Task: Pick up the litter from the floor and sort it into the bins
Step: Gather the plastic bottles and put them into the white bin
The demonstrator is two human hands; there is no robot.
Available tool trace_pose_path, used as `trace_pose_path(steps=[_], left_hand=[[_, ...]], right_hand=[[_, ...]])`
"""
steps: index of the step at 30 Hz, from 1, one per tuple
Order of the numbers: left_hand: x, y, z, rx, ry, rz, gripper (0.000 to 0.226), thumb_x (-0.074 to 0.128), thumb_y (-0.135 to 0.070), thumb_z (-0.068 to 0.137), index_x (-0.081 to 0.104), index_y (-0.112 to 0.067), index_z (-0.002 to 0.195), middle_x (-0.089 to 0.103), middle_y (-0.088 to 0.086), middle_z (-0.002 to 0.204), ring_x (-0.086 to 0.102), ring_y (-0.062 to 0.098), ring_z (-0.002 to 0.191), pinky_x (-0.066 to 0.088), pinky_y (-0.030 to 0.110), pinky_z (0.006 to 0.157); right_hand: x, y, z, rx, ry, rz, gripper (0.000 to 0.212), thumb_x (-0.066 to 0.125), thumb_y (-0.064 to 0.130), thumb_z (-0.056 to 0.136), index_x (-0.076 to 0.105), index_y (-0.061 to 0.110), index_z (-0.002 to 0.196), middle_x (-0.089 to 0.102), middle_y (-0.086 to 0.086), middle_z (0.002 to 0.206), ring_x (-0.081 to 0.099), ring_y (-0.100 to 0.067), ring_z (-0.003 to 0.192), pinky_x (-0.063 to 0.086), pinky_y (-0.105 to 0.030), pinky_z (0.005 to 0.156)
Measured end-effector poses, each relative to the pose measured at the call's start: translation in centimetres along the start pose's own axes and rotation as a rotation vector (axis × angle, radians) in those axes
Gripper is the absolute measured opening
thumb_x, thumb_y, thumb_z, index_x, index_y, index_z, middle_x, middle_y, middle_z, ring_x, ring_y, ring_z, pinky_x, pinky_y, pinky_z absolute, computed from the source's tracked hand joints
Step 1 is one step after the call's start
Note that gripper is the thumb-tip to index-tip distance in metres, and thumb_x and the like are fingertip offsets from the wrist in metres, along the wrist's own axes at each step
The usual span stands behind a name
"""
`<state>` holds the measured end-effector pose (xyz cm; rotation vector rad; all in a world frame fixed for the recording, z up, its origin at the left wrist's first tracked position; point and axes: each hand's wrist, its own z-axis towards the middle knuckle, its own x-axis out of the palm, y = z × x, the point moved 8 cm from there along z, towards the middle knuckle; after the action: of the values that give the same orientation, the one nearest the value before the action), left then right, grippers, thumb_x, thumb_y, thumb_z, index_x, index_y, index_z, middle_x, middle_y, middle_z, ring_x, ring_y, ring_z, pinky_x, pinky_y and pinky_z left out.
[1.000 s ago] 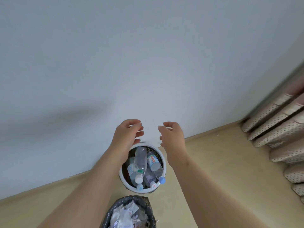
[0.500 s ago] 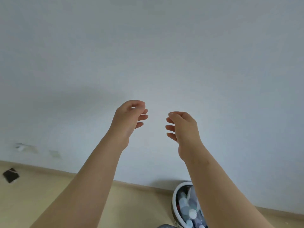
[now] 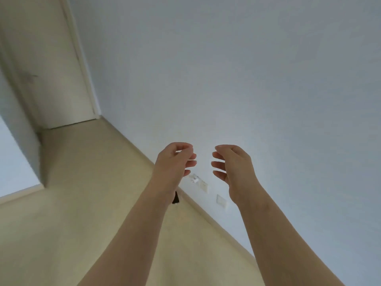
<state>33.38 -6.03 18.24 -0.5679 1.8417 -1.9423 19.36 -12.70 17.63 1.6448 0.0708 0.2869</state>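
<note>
Head view, search phase between items. The left hand and right hand are raised side by side, apart, in front of the pale wall. Each has its fingers loosely curled and relaxed, and neither holds anything. No bins appear in this view. The only candidate litter is a small dark object on the beige floor, next to the skirting and partly hidden by the left forearm — whether it is litter cannot be told. Two pale wall plates sit low on the wall, and a door stands at the far left. Judged step: locating the next piece. The next move calls for scanning the floor, stooping to the object, and closing one hand around it — then judging its material to choose a bin.
</note>
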Motion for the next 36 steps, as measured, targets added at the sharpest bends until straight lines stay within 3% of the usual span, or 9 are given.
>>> trace_pose_path(steps=[12,21,29,36], left_hand=[[-26.8,2.4,9.0,-0.016,-0.562,-0.03,0.009,0.053,-0.018,0.094,0.062,-0.02,0.091,0.065,-0.001,0.085,0.063,0.013,0.079,0.049,0.031,0.079],[-41.8,2.7,15.4,-0.039,-0.929,-0.072,0.007,0.054,-0.019,0.093,0.061,-0.019,0.089,0.065,-0.001,0.083,0.064,0.012,0.076,0.05,0.033,0.081],[-56.1,6.3,14.6,-0.104,-1.172,-0.099,0.008,0.053,-0.018,0.093,0.062,-0.017,0.094,0.065,0.001,0.087,0.064,0.014,0.078,0.05,0.031,0.079],[-71.6,6.9,14.3,-0.105,-1.256,-0.088,0.008,0.053,-0.018,0.093,0.061,-0.018,0.094,0.065,-0.001,0.085,0.063,0.013,0.076,0.05,0.032,0.081]], right_hand=[[32.0,-7.7,5.8,0.14,0.546,-0.071,0.005,0.055,0.018,0.091,0.059,0.018,0.088,0.061,0.001,0.09,0.058,-0.014,0.076,0.048,-0.028,0.07],[50.8,-10.6,11.4,0.203,0.832,-0.124,0.009,0.053,0.015,0.091,0.057,0.018,0.084,0.06,-0.001,0.086,0.055,-0.014,0.072,0.046,-0.027,0.067],[66.6,-16.5,7.6,0.298,1.068,-0.208,0.006,0.055,0.018,0.092,0.058,0.018,0.087,0.063,0.0,0.086,0.057,-0.014,0.071,0.048,-0.028,0.07],[82.1,-19.7,2.4,0.274,1.168,-0.26,0.007,0.054,0.018,0.092,0.057,0.017,0.086,0.063,-0.001,0.087,0.058,-0.014,0.072,0.048,-0.029,0.072]])
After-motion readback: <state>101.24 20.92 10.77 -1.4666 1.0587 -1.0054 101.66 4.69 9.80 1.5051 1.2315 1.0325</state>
